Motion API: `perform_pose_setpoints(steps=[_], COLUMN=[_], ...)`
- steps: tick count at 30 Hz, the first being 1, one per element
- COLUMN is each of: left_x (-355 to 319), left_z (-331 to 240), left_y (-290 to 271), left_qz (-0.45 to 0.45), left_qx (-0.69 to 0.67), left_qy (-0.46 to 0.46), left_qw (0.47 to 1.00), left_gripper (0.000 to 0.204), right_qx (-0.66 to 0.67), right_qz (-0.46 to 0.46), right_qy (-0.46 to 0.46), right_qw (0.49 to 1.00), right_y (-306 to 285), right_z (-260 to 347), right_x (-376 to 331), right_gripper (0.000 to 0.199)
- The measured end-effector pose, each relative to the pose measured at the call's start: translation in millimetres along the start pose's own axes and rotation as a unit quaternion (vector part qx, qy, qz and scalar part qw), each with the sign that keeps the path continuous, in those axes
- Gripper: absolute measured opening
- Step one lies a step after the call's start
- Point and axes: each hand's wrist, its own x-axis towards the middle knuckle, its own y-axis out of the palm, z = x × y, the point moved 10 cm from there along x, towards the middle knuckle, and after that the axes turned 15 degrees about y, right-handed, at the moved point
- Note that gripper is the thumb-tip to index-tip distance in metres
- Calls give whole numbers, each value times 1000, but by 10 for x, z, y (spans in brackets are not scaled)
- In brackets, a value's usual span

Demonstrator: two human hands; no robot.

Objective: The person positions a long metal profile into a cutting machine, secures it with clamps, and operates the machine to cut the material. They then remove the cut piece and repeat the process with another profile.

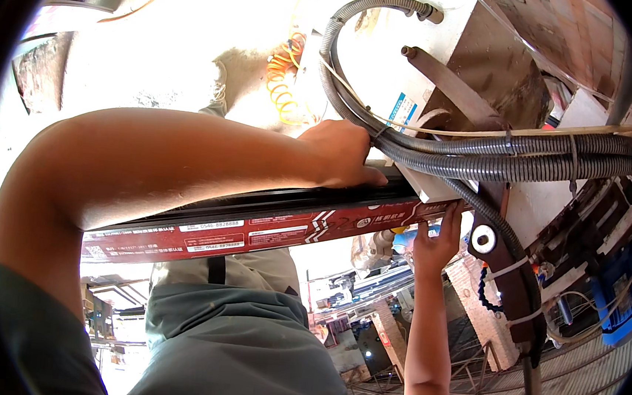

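Note:
A long, straight profile bar (253,239), black along its top and covered with red printed film on its side, lies across in front of me. Its right end reaches in under a machine's pale block (430,186). My left hand (340,153) is closed over the bar's black upper edge near that end, its thumb along the top and its other fingers partly hidden. From below, my right hand (437,240) holds the red side close to the same end, fingers pointing up and fingertips against the film.
Grey corrugated hoses (497,158) run across above the bar's right end. A dark machine arm (506,276) with a round white disc hangs beside my right hand. Behind are a white machine cabinet (408,64) and a coiled orange air hose (284,83). Blue parts (612,302) stand far right.

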Motion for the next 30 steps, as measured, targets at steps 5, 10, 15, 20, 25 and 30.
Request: perform_pose_setpoints(steps=[5, 10, 15, 20, 25, 30], left_x=[-14, -54, -42, -38, -38, -21], left_z=[11, 11, -17, 10, 1, 8], left_y=[-11, 11, 11, 18, 44, 106], left_qz=[-3, 11, 29, 7, 23, 36], left_qx=[3, -15, -14, -24, -13, 7], left_qy=[-1, -30, -50, -51, -70, -37], left_qw=[1000, 999, 998, 998, 997, 999], left_gripper=[61, 57, 56, 57, 60, 55], right_qx=[-2, 77, 93, 115, 166, 123], right_qz=[-89, -145, -113, -112, -113, -140], right_qy=[-54, -31, -1, 3, -7, -2], right_qw=[995, 986, 989, 987, 980, 983], right_y=[30, 187, 303, 338, 292, 251], right_z=[-1, -74, -163, -172, -156, -185], right_x=[-41, -45, -18, -27, -31, -28], right_gripper=[68, 74, 77, 79, 78, 73])
